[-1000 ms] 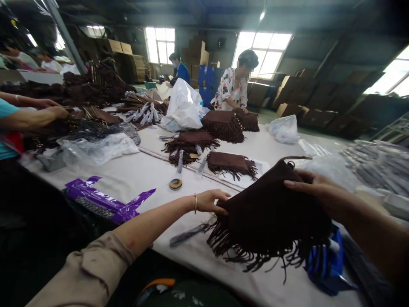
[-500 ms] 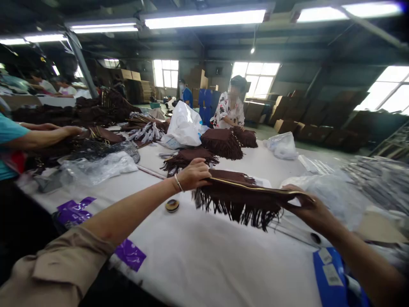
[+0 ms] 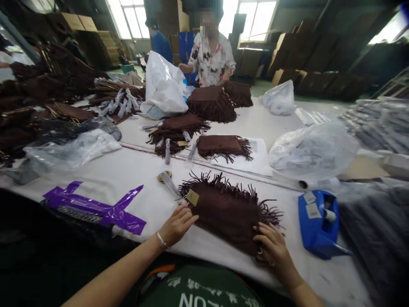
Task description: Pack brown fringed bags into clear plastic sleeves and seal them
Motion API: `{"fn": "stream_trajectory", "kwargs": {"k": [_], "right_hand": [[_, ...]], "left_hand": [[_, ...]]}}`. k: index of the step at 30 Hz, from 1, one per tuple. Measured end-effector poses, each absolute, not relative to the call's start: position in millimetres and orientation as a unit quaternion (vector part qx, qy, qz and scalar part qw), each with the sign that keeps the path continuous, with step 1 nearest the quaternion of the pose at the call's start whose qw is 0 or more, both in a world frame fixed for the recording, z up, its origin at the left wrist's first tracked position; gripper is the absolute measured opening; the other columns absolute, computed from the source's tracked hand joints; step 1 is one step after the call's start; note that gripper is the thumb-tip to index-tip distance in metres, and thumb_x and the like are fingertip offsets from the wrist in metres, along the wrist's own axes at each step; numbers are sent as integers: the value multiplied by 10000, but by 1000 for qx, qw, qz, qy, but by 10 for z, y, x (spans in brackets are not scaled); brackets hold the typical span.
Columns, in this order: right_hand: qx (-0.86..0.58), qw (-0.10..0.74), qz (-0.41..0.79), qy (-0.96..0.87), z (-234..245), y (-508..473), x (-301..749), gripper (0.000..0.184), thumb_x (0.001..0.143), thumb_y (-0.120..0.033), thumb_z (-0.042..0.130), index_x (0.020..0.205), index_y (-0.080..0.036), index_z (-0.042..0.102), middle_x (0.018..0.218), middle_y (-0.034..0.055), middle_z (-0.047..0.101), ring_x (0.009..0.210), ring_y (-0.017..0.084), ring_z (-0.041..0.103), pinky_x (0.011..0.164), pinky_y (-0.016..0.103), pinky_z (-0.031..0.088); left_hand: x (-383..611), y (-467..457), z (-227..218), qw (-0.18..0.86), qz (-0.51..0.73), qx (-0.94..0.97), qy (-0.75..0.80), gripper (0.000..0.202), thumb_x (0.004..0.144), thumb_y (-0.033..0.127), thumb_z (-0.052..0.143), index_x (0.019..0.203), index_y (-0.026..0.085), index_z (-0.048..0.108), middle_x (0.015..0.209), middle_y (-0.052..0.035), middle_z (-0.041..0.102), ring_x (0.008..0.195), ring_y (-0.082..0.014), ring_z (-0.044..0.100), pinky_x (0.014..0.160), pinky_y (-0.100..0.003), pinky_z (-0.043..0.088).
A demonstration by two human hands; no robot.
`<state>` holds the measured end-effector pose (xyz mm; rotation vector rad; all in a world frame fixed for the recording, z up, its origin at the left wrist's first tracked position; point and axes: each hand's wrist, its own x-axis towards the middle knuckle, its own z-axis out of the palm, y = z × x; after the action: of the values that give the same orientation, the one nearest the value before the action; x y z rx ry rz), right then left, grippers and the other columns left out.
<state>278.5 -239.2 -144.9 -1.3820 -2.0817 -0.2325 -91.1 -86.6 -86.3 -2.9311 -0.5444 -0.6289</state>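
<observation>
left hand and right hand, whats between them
In the head view, a brown fringed bag lies between the left hand and right hand, its tan tag near the left hand.

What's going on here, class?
Someone is handling a brown fringed bag on the white table: the left-hand grip touches its tagged left end, the right-hand grip its right end. Its fringe spreads along the far edge. A blue tool lies to the right. Across the table, a co-worker stands behind more brown fringed pieces.
</observation>
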Motion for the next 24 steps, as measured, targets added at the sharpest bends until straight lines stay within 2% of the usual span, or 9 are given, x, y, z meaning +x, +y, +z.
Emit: {"fn": "stream_trajectory", "kwargs": {"k": [4, 7, 10, 12, 14, 17, 19, 22, 24], "right_hand": [[-545, 245, -45, -800, -1406, -2612, 2927, 229, 889, -177, 416, 1000, -255, 600, 1221, 26, 579, 1223, 230, 448, 1045, 506, 312], [-593, 208, -41, -777, -1200, -2655, 3096, 218, 894, -186, 425, 978, -264, 611, 1260, 10, 556, 1268, 250, 398, 1030, 520, 335], [-659, 283, -61, -694, -852, -2533, 3018, 284, 905, -191, 390, 1109, -244, 581, 1325, 40, 496, 1302, 260, 347, 1043, 518, 339], [-656, 339, -47, -672, -616, -2338, 2759, 336, 918, -210, 397, 1233, -239, 512, 1361, 45, 458, 1302, 237, 348, 1067, 479, 336], [-612, 343, -14, -713, -491, -2094, 2404, 394, 930, -228, 407, 1322, -252, 432, 1402, 32, 412, 1313, 217, 330, 1088, 451, 317], [-553, 252, 15, -794, -614, -1794, 1941, 500, 931, -297, 440, 1410, -278, 299, 1450, 19, 342, 1351, 232, 251, 1111, 493, 246], [-550, 201, 26, -810, -834, -1708, 1791, 557, 924, -353, 454, 1432, -280, 240, 1469, 21, 303, 1364, 247, 210, 1106, 525, 221], [-566, 194, 47, -800, -1098, -1711, 1776, 565, 926, -388, 437, 1437, -272, 225, 1468, 25, 303, 1366, 256, 202, 1097, 544, 216], [-572, 222, 62, -787, -1117, -1723, 1789, 522, 933, -384, 421, 1420, -271, 271, 1438, 32, 363, 1353, 258, 239, 1091, 544, 227]], "left_hand": [[-863, -1032, -663, 15, -170, -966, -194, 283, 891, 88, 456, 1147, 164, 550, 892, -48, 592, 960, -184, 539, 1059, -464, 340], [-715, -1076, -483, -16, -136, -966, -218, 162, 894, 197, 505, 1028, 181, 593, 832, -35, 583, 905, -187, 550, 1040, -467, 355], [-467, -1056, -371, -30, -125, -968, -214, 173, 882, 276, 536, 1026, 194, 588, 898, -44, 586, 989, -212, 529, 1054, -481, 325], [-296, -1006, -335, -27, -115, -972, -204, 201, 872, 258, 543, 1061, 199, 576, 950, -49, 582, 1040, -215, 511, 1069, -468, 306], [-186, -910, -312, -20, -109, -971, -214, 227, 870, 201, 519, 1091, 201, 568, 966, -49, 581, 1041, -202, 514, 1079, -442, 297], [-257, -669, -260, -1, -127, -949, -290, 273, 865, 132, 478, 1114, 194, 569, 989, -57, 598, 1041, -201, 522, 1090, -455, 262], [-482, -496, -213, -3, -151, -918, -367, 238, 852, 150, 510, 1069, 188, 598, 983, -63, 622, 1017, -221, 537, 1067, -485, 274], [-945, -383, -186, -71, -198, -861, -462, 175, 860, 220, 534, 1001, 188, 632, 942, -54, 656, 923, -211, 578, 947, -419, 402], [-1187, -452, -236, -143, -232, -820, -504, 170, 885, 266, 510, 962, 193, 642, 931, -40, 666, 891, -189, 595, 864, -351, 451]]}}
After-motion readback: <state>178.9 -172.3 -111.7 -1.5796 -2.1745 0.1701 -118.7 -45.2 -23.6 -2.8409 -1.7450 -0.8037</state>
